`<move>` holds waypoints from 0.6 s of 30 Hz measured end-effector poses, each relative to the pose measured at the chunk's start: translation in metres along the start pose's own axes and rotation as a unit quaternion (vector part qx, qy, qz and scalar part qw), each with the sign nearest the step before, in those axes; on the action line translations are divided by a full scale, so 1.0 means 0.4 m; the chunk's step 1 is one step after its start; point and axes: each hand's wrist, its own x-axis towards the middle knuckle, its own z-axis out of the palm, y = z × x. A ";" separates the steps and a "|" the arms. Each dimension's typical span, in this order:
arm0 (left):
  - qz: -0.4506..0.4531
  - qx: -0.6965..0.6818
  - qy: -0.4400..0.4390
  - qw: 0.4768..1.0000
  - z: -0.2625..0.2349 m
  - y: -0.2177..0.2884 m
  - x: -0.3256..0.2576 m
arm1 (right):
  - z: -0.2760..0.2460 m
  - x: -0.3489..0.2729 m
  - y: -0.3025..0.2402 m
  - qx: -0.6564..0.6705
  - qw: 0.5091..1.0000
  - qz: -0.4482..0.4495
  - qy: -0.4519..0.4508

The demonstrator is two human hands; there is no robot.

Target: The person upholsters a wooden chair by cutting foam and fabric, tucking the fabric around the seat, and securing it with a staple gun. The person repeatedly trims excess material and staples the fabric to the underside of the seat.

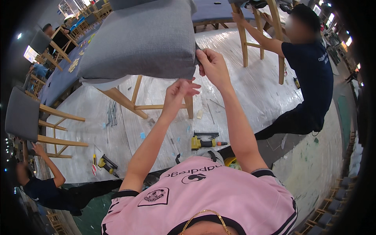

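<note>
A chair with a grey fabric seat [137, 43] and light wooden legs [189, 105] stands upright in front of me. Its grey seat cover hangs loose along the near edge, with pale lining [107, 83] showing under the left side. At the near right corner, my right hand [214, 67] pinches a dark flap of the cover between thumb and fingers. Just below that corner is my left hand [180, 93], its fingers apart and no object visible in it. Whether its fingertips touch the underside of the seat I cannot tell.
Plastic film covers the worktable [164, 137]. On it lie a yellow-black nail gun [203, 141], another nail gun [107, 164], a yellow cutter [94, 159] and long metal rods [112, 113]. Co-workers handle chairs at the right [254, 35] and left [23, 113].
</note>
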 end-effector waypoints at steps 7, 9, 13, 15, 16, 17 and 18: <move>-0.032 0.053 0.065 0.996 0.010 -0.085 -0.025 | 0.052 -0.077 0.129 0.247 0.962 0.115 -0.024; -0.084 0.062 0.075 0.992 0.003 -0.131 -0.077 | 0.054 -0.080 0.128 0.253 0.959 0.126 -0.023; -0.152 0.098 0.079 0.980 -0.093 -0.246 -0.170 | 0.014 -0.093 0.142 0.174 0.975 0.135 -0.036; -0.155 0.161 0.092 0.970 -0.182 -0.332 -0.256 | -0.016 -0.107 0.265 0.113 0.983 0.133 -0.050; -0.207 0.168 0.138 0.954 -0.253 -0.408 -0.317 | -0.028 -0.128 0.349 0.105 0.978 0.177 -0.041; -0.256 0.117 0.179 0.943 -0.267 -0.435 -0.362 | -0.076 -0.163 0.449 0.096 0.971 0.220 -0.016; -0.273 0.104 0.202 0.935 -0.261 -0.429 -0.395 | -0.128 -0.206 0.562 0.066 0.964 0.258 0.013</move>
